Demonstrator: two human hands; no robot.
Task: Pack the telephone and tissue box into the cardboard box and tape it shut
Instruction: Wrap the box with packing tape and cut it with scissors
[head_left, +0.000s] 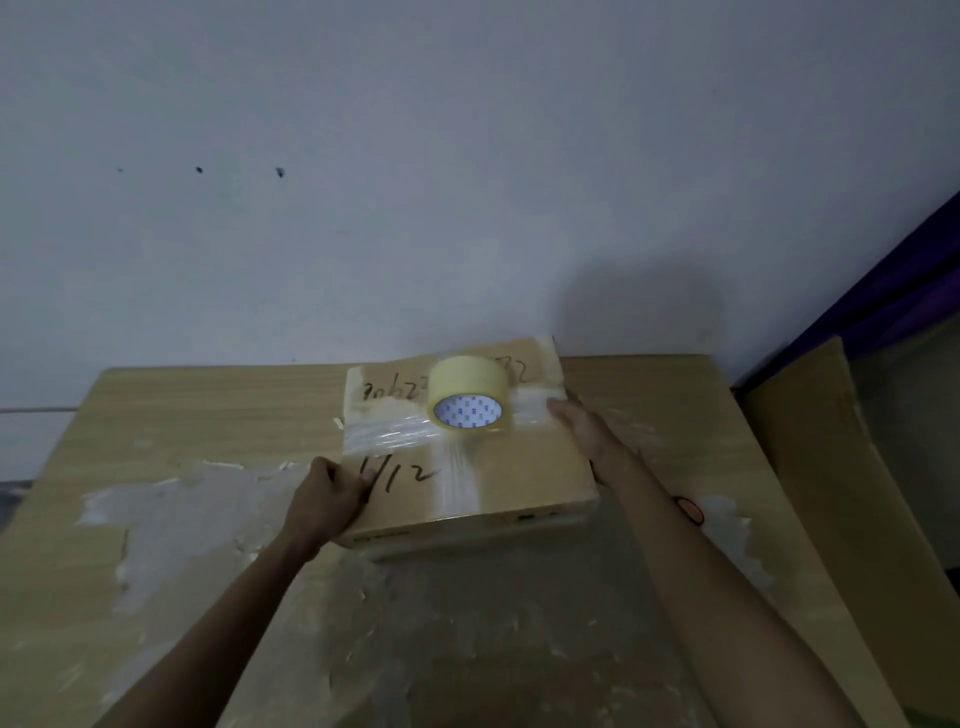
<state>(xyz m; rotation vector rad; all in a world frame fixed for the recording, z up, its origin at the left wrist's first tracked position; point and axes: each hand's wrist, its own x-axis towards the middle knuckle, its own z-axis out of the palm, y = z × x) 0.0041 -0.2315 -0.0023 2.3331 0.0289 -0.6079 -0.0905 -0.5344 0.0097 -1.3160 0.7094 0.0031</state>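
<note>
Far left of frame: pale wood-grain table (208, 415), laminate scuffed & patched w/ whitish, peeling tape residue.

Lower left of centre: my left hand (324, 493) grips the near-left edge of the flat brown cardboard box (535, 467), fingers curled round the edge, thumb on the lid.

The box sits mid-frame on the table, flaps down, a bit askew. Glossy clear tape strips (384, 436) cross the lid: one side to side, one running toward the near edge, both crinkly & catching light. Black marker scrawl on top. Can't see the telephone or the tissue box anywhere; I'd guess both are inside, but the closed lid hides that.

On the lid, toward the back: pale yellow roll of packing tape (470, 400), standing on its edge, white printed core facing me. Can't tell if its free end is stuck to the box.

Right of the roll: my right hand (579, 423) lies flat at the box's right edge, fingers straight, touching the taped part, holding nothing.

So: packing & sealing look abt done. Left, prob: press seams down, maybe check the sides, put the roll away.

Further right: small orange round object (688, 512) beside my forearm, too small to ID. Far right: big plain cardboard panel (831, 467), matte, leaning upright.
</note>
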